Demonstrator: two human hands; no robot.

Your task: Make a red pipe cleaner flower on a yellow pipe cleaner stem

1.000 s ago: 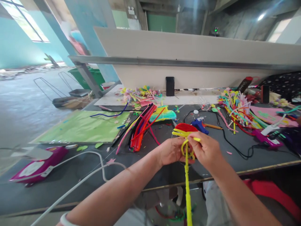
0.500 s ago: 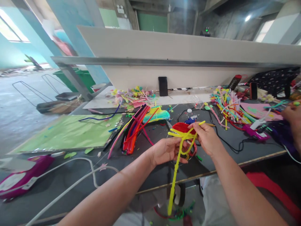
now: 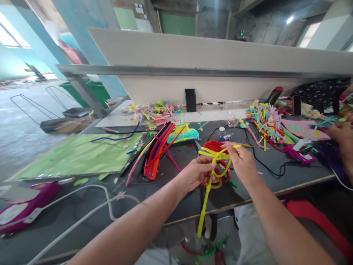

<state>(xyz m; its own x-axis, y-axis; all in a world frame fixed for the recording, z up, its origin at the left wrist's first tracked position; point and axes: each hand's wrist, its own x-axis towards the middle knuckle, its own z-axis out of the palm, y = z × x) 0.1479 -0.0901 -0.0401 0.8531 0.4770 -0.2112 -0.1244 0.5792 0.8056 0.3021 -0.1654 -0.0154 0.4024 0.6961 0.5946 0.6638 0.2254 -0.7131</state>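
Note:
Yellow pipe cleaners (image 3: 203, 211), twisted together into a stem with loops and loose ends at the top, hang between my hands over the table's front edge. My left hand (image 3: 199, 172) pinches them where the stem meets the loops. With thumb and fingers closed, my right hand (image 3: 240, 159) grips one yellow end at the upper right. Just behind the loops lies a red fuzzy piece (image 3: 214, 145); my fingers and the yellow strands partly cover it. Below them sits a round roll with a red rim (image 3: 226, 176), partly hidden.
Left of my hands lie a bundle of coloured pipe cleaners (image 3: 154, 158) and a green sheet (image 3: 82, 154). A purple power strip (image 3: 30, 206) with a white cable is at front left. A phone (image 3: 190, 100) leans at the back. Another person's hand (image 3: 342, 134) is at far right.
The yellow stem's lower end has risen a little. My left fingers have closed in around the twist, and the loop at its right has shifted slightly. My right hand stays on the yellow end.

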